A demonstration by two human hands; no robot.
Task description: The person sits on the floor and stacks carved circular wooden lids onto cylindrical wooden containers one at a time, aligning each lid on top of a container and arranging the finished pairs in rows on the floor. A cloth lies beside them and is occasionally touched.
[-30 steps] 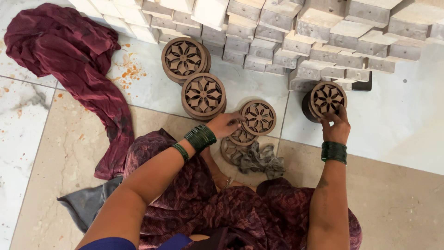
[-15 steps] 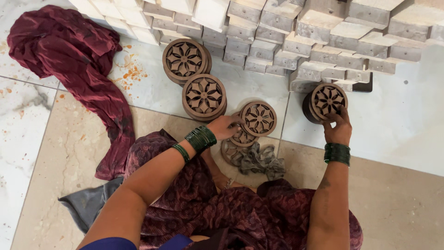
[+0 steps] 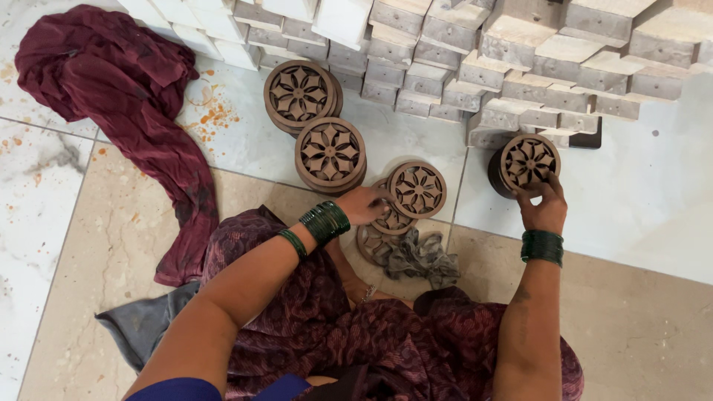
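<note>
My left hand [image 3: 365,205] rests on a small stack of round brown wooden discs [image 3: 417,188] with a carved flower pattern, fingers touching its near side. My right hand [image 3: 544,203] grips the near edge of another carved disc stack [image 3: 527,160] at the right, fingers curled on its rim. Two taller stacks of the same discs stand further back, one [image 3: 330,153] just beyond my left hand and one [image 3: 299,94] nearer the wall of blocks. Both wrists wear green bangles.
Rows of pale stone blocks [image 3: 475,52] are piled along the back. A maroon cloth [image 3: 126,89] lies on the tiled floor at left. A crumpled grey rag [image 3: 420,258] sits by my knees, over a further disc.
Almost nothing has shifted. My right hand has drawn slightly lower along the right stack's rim; my left hand stays on the middle discs.
</note>
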